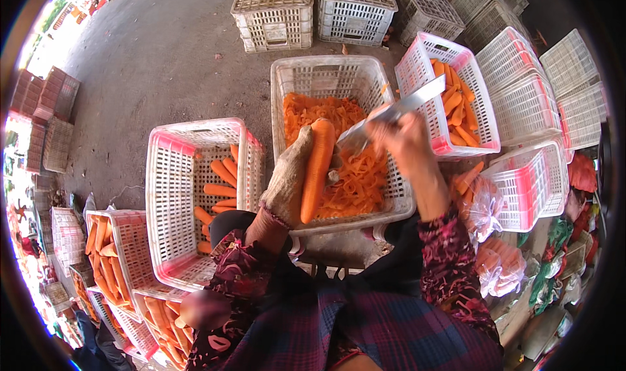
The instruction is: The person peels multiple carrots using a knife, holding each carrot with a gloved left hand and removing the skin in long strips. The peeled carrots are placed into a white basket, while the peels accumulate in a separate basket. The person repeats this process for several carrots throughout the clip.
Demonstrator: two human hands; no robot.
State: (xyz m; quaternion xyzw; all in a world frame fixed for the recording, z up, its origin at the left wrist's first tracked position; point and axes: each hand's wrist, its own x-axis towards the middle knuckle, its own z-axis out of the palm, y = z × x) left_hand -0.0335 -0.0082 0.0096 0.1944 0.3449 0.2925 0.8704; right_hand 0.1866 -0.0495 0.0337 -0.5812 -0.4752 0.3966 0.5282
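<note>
My left hand point(289, 175), in a worn knit glove, grips a large carrot point(318, 170) held lengthwise over a crate. My right hand point(403, 138) is bare and somewhat blurred. It is closed around a knife-like peeling tool point(419, 97) with a broad metal blade. One end of the tool points up to the right, while its lower end is close beside the carrot; whether they touch I cannot tell. Beneath both hands, a white plastic crate point(332, 64) holds a heap of orange carrot peelings point(359, 182).
At my left, a pink-and-white crate point(168, 204) contains several carrots point(220, 190). Another crate point(469, 63) at the right holds smooth carrots point(457, 102). Fuller carrot crates point(142, 253) stand lower left. Bagged carrots point(499, 266) lie lower right. Upturned crates point(274, 14) stand ahead.
</note>
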